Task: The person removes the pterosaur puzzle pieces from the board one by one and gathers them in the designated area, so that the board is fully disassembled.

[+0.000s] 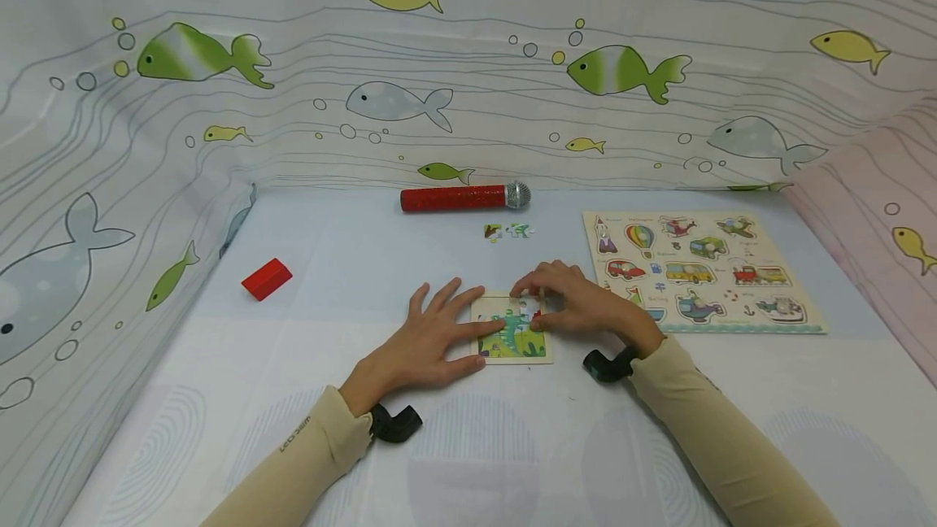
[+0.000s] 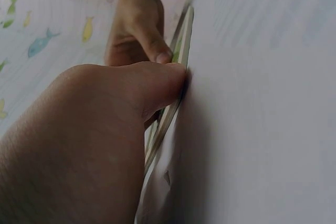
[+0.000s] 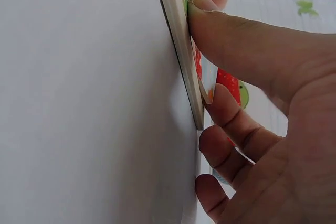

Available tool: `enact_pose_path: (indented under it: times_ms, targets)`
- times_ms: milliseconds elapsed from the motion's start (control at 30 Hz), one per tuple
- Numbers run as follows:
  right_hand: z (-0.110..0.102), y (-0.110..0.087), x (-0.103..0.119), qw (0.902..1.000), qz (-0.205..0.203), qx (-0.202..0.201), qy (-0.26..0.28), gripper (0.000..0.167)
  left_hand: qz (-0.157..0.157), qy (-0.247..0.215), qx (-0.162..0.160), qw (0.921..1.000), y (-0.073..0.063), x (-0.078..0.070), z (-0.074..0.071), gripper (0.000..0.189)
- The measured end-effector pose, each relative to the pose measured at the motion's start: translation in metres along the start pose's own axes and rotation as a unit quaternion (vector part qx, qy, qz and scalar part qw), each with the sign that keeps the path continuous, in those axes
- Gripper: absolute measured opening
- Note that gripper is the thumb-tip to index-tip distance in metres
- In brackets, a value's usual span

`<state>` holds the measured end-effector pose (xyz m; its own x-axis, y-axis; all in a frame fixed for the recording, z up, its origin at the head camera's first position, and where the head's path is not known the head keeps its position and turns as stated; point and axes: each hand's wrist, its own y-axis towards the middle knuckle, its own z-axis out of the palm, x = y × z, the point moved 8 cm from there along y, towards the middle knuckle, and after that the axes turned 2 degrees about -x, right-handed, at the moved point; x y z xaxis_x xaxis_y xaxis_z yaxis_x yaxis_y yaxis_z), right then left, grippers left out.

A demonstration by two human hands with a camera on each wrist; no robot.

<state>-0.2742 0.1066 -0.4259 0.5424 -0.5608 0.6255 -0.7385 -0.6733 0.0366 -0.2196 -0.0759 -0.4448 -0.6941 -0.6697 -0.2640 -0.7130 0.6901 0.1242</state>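
Note:
A small square jigsaw puzzle with a green dinosaur picture lies in a pale wooden frame on the table. My left hand rests across its left side with fingers spread, the index finger reaching over the picture and the thumb at the lower left corner. At the upper right corner, my right hand pinches a puzzle piece between thumb and fingers. In the right wrist view that piece tilts up from the frame's edge, showing white and orange. The other right fingertips touch down beside the frame.
Several loose puzzle pieces lie beyond the frame, before a red glittery microphone. A wooden vehicle peg board lies to the right, close to the right forearm. A red block sits at the left. A fish-print curtain closes the back.

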Motion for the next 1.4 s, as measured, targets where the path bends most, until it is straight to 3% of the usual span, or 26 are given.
enact_pose_path:
  times_ms: [100,800,1400]
  targets:
    - [-0.001,-0.001,-0.001,0.9999,0.002,-0.003,0.01,0.048,0.0,0.002,0.001,1.0,0.0,0.001,0.0,0.053]
    - [0.002,0.001,-0.008,0.9992,0.015,0.018,0.034,0.041,-0.002,-0.002,0.003,1.0,-0.002,-0.001,-0.002,0.053]
    - [-0.002,0.001,-0.005,0.9997,-0.015,-0.01,0.018,0.037,-0.006,-0.002,0.008,1.0,-0.002,0.0,0.001,0.053]
